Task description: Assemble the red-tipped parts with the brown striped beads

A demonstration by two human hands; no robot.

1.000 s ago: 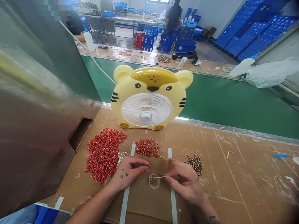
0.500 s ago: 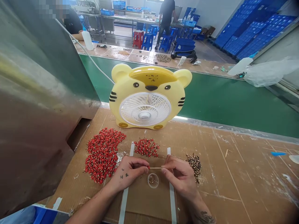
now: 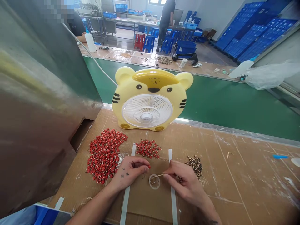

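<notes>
My left hand (image 3: 134, 171) pinches a small red piece (image 3: 148, 166) between thumb and fingertips. Between the fingers of my right hand (image 3: 181, 176) is a thin wooden stick (image 3: 159, 175), its tip inside a small clear round cup (image 3: 154, 182). The cup stands on the cardboard between two strips of white tape. Just beyond my hands lies a small pile of red pieces (image 3: 148, 148), and a larger red pile (image 3: 104, 156) spreads to the left. Beside my right hand is a heap of small dark-and-gold pieces (image 3: 195, 165), partly covered by that hand.
A yellow animal-faced fan (image 3: 150, 100) stands at the back of the cardboard-covered table (image 3: 234, 187). A metal housing (image 3: 47, 103) rises on the left. Beyond the green partition (image 3: 222, 106) are a shelf with bottles (image 3: 90, 42), blue crates (image 3: 260, 34) and two people.
My right hand has lowered the stick's tip from the red piece into the clear cup. My left hand keeps its pinch. In the background, the standing person has shifted posture.
</notes>
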